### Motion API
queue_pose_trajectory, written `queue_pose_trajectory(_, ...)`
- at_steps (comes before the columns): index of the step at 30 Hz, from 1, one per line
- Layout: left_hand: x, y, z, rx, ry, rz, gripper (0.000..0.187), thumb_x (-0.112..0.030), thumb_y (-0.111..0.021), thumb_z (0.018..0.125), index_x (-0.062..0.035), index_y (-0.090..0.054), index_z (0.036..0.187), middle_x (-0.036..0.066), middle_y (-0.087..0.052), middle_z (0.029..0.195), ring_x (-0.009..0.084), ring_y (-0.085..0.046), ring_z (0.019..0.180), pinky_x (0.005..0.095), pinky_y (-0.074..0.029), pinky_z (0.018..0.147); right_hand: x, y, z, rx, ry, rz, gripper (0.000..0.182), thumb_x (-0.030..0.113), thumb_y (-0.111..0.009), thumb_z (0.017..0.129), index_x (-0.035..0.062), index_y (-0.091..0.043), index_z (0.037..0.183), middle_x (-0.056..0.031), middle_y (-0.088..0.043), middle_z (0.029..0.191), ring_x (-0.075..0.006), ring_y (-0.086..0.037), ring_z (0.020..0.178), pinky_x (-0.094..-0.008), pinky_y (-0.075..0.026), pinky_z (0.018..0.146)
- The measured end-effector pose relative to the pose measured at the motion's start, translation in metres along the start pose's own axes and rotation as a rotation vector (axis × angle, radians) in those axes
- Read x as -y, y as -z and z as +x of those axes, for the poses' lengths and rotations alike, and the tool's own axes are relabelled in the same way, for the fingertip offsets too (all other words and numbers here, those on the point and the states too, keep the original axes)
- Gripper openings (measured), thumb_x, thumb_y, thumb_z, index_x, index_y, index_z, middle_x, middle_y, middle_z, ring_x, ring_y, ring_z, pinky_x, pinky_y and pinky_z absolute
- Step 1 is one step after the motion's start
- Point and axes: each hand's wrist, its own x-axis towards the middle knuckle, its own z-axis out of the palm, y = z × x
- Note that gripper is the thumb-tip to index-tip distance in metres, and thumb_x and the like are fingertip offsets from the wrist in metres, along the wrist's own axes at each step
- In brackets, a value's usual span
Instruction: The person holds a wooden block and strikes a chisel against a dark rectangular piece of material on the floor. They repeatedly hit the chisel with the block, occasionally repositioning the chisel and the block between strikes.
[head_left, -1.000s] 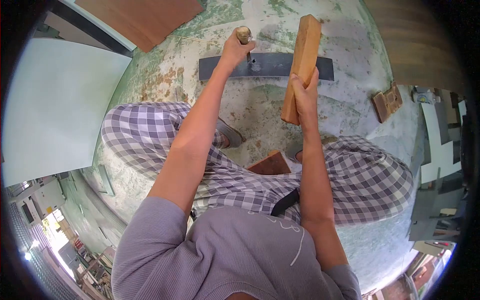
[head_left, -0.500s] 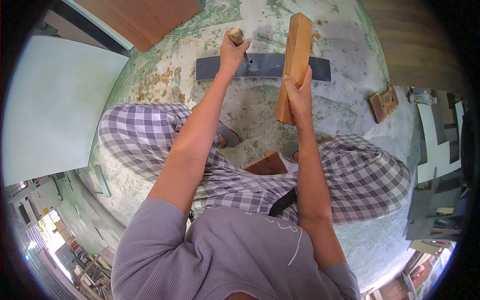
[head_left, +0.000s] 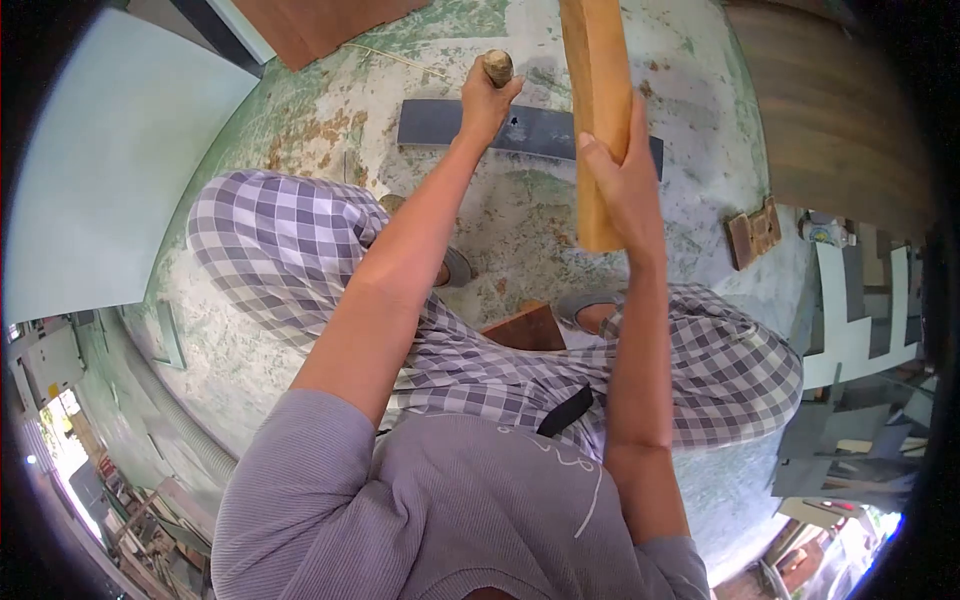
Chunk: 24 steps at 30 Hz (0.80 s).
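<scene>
My left hand (head_left: 484,108) is wrapped round the round wooden handle of a chisel (head_left: 498,67), held upright over a dark grey, slightly curved strip (head_left: 430,122) on the floor. A small dark hole shows in the strip just right of this hand. The chisel's blade is largely hidden behind my fingers. In my right hand (head_left: 634,192) is a long, square-edged wooden block (head_left: 603,85), raised above the strip's right part. The block's far end reaches the top edge of the view, and the block covers some of the strip.
A reddish-brown wooden block (head_left: 527,330) lies between my feet. Off to the right is a small notched wood piece (head_left: 753,235). A large pale panel (head_left: 100,160) stands at left, a brown board (head_left: 325,25) at upper left, another wooden board (head_left: 840,105) at upper right.
The wooden block in my right hand has come up closer to the camera and shifted right. My left hand with the chisel appears slightly farther right, as the whole view has shifted a little.
</scene>
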Motion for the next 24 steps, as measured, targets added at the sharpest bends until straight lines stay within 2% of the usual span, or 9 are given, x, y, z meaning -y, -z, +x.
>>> queue_pose_trajectory(3,0.001,0.002,-0.001,0.01,0.049,-0.001,0.04,-0.023,-0.076,0.076,-0.0022,-0.055,0.104,0.009,-0.066,0.087,0.0159,-0.061,0.077,0.0311,-0.049,0.068,0.039,0.011,0.016,0.051,0.158,-0.206,0.081,0.031,-0.065,0.076,0.0188,-0.025,0.145,-0.0211,-0.059,0.119,-0.0378,-0.061,0.103,-0.0412,-0.047,0.088)
queue_pose_trajectory(5,0.001,0.001,-0.003,-0.003,0.135,0.023,0.036,-0.014,-0.076,0.075,-0.002,-0.055,0.102,0.012,-0.065,0.085,0.02,-0.062,0.075,0.0327,-0.049,0.07,0.045,0.009,0.024,0.099,0.2,-0.298,0.08,0.032,-0.065,0.075,0.021,-0.025,0.144,-0.021,-0.06,0.115,-0.0391,-0.061,0.1,-0.0428,-0.048,0.086)
queue_pose_trajectory(7,0.008,-0.001,-0.002,-0.018,0.09,-0.012,0.035,-0.014,-0.075,0.076,-0.0021,-0.056,0.102,0.013,-0.065,0.084,0.0211,-0.062,0.075,0.0333,-0.049,0.07,0.045,0.007,0.033,0.141,0.24,-0.389,0.079,0.032,-0.064,0.074,0.0231,-0.026,0.143,-0.021,-0.062,0.111,-0.0404,-0.061,0.098,-0.0444,-0.049,0.084)
queue_pose_trajectory(9,0.02,-0.005,-0.004,-0.03,0.041,-0.04,0.034,-0.014,-0.075,0.076,-0.0022,-0.056,0.102,0.014,-0.066,0.084,0.0222,-0.063,0.075,0.0339,-0.049,0.07,0.036,0.004,0.04,0.467,0.104,-0.802,0.079,0.032,-0.063,0.076,0.0219,-0.027,0.145,-0.0231,-0.063,0.105,-0.0394,-0.062,0.094,-0.0429,-0.048,0.083)
queue_pose_trajectory(12,0.015,-0.005,0.005,-0.076,-0.164,0.015,0.032,-0.014,-0.073,0.076,-0.0011,-0.056,0.1,0.016,-0.066,0.085,0.0266,-0.064,0.077,0.0357,-0.049,0.07,0.047,0.005,0.048,0.487,0.154,-0.825,0.08,0.032,-0.064,0.074,0.023,-0.028,0.145,-0.0241,-0.062,0.105,-0.0388,-0.062,0.092,-0.0436,-0.048,0.081)
queue_pose_trajectory(15,0.009,-0.002,-0.004,-0.02,0.128,-0.035,0.033,-0.014,-0.072,0.075,-0.0004,-0.056,0.1,0.018,-0.066,0.088,0.031,-0.066,0.083,0.0373,-0.05,0.072,0.077,0.006,0.047,0.375,0.305,-0.649,0.08,0.033,-0.065,0.073,0.0238,-0.028,0.144,-0.0236,-0.063,0.102,-0.0384,-0.062,0.092,-0.0431,-0.048,0.079)
queue_pose_trajectory(19,0.014,0.0,0.002,-0.08,0.091,-0.02,0.032,-0.014,-0.072,0.075,-0.0015,-0.056,0.1,0.018,-0.066,0.087,0.0307,-0.065,0.082,0.0376,-0.049,0.072,0.078,-0.004,0.049,0.309,0.419,-0.532,0.082,0.033,-0.065,0.072,0.0231,-0.027,0.145,-0.0229,-0.063,0.103,-0.0381,-0.062,0.091,-0.043,-0.048,0.079)
queue_pose_trajectory(21,0.024,0.0,0.003,-0.064,0.102,-0.12,0.034,-0.016,-0.074,0.074,-0.0015,-0.057,0.1,0.017,-0.066,0.086,0.0313,-0.065,0.081,0.0383,-0.049,0.071,0.053,-0.01,0.059,0.525,0.157,-0.818,0.082,0.034,-0.064,0.073,0.0236,-0.026,0.145,-0.0226,-0.062,0.107,-0.0389,-0.062,0.091,-0.0436,-0.048,0.079)
queue_pose_trajectory(24,0.03,-0.008,0.005,-0.126,-0.008,-0.185,0.037,-0.018,-0.075,0.074,-0.002,-0.057,0.102,0.017,-0.067,0.086,0.0319,-0.065,0.08,0.0381,-0.049,0.071,0.056,-0.01,0.063,0.514,0.07,-0.839,0.08,0.035,-0.061,0.075,0.0239,-0.025,0.145,-0.0222,-0.063,0.105,-0.0398,-0.062,0.091,-0.0435,-0.048,0.08)
